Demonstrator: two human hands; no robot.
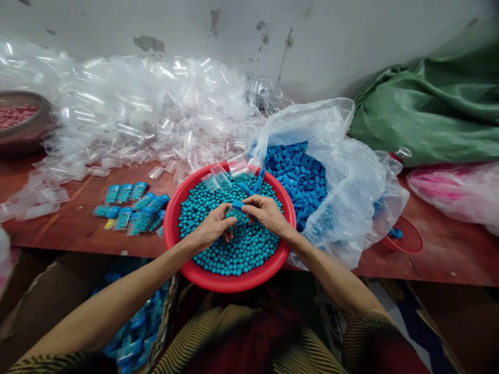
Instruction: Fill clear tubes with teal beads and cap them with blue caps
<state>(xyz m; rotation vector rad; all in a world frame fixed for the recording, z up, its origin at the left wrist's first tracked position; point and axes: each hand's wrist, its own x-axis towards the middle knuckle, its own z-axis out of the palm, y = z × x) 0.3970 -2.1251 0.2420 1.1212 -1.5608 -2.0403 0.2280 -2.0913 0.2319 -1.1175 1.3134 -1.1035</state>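
A red basin (173, 228) full of small turquoise balls (230, 259) sits in front of me. Over the balls, my left hand (212, 226) is closed around a small clear plastic container (234, 214), partly hidden by the fingers. My right hand (267, 213) pinches a blue cap (238, 204) at the container's top; whether it is fully seated I cannot tell. Several empty clear containers (222, 176) and a loose blue cap (259, 182) lie on the balls at the basin's far side. Filled, blue-capped containers (146, 218) are grouped on the table left of the basin.
Clear containers (148, 109) are heaped along the wall. An open plastic bag (339, 171) of blue caps (296, 176) stands right of the basin. Below the table edge is a cardboard box (54, 301) with capped containers. A green sack (432, 109) lies at the back right.
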